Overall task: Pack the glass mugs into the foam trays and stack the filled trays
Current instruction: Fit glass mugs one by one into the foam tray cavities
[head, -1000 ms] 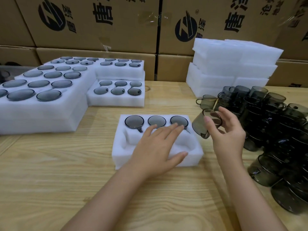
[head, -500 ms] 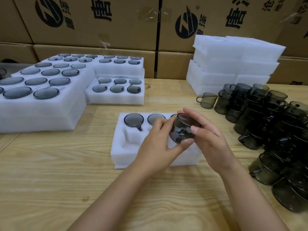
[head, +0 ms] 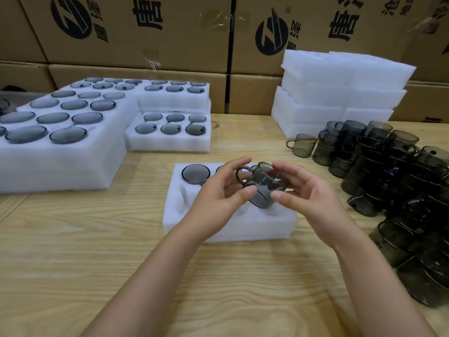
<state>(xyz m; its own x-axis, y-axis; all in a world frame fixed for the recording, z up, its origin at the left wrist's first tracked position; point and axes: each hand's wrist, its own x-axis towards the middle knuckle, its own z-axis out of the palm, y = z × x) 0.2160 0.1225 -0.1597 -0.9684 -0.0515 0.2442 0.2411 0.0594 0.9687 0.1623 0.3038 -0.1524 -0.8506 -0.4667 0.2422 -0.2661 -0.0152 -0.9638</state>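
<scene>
A smoky glass mug (head: 263, 188) hangs tilted above the white foam tray (head: 194, 224) in the middle of the table. My left hand (head: 218, 200) pinches it at its handle side, and my right hand (head: 308, 190) holds its other side with thumb and fingers. The tray's back row holds upside-down mugs; one dark base (head: 195, 173) shows at the left, the others are hidden behind my hands. The front pockets look bare where visible. A crowd of loose mugs (head: 388, 171) covers the table's right side.
Filled foam trays (head: 60, 152) are stacked at the left, with a smaller filled tray (head: 167, 142) beside them. A pile of foam trays (head: 340, 93) stands at the back right. Cardboard boxes (head: 145, 32) wall off the rear. Bare wooden table (head: 121, 276) lies in front.
My right hand brought the mug from the right over the tray. My left hand lifted off the foam and took hold of the mug too; the mug has been turned, handle now leftward.
</scene>
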